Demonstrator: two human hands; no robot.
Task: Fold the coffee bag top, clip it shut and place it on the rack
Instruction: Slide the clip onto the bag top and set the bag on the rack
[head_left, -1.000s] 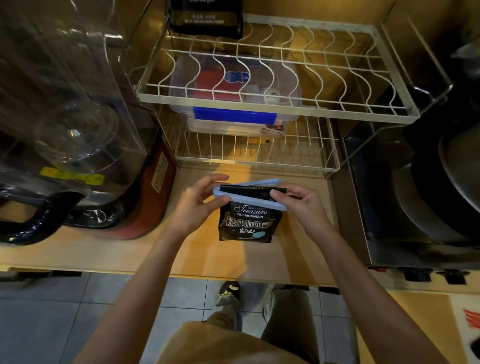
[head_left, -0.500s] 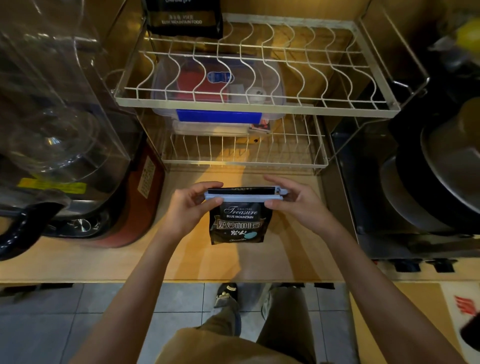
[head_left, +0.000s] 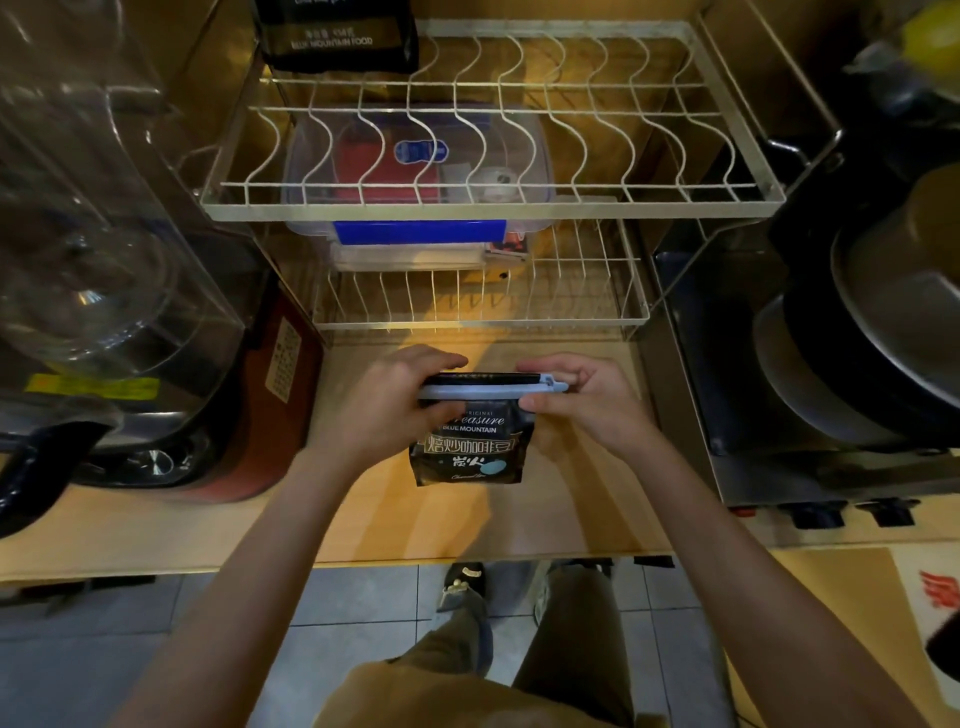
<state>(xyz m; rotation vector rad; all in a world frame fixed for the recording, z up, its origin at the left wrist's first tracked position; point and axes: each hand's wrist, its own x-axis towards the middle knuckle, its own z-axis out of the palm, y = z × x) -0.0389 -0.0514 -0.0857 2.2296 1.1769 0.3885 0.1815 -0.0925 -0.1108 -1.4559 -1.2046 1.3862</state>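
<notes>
A pale wooden counter (head_left: 467, 525) is seen from above, with grey floor tiles (head_left: 353, 608) below its front edge. A two-tier white wire rack (head_left: 493, 208) stands at the back. A clear box (head_left: 415, 228) with a blue latch is held on the lower tier, and a second dark bag (head_left: 337, 36) is set on the upper tier at its left rear corner. A clear jug (head_left: 104, 234) is placed on the left, and dark pans (head_left: 883, 332) are stacked on the right.

The second bag is cut off by the top edge. The contents of the box are blurred behind plastic and wire. The far right is smeared and hard to read.

The coffee bag (head_left: 467, 447) is held upright over the counter, in front of the rack. A pale blue clip (head_left: 488, 389) is laid across its folded top. The clip's left end is pinched by the left hand (head_left: 384, 410), thumb in front and fingers curled over the top. The right end is gripped between thumb and forefinger of the right hand (head_left: 582, 405), the other fingers being loosely curled.
</notes>
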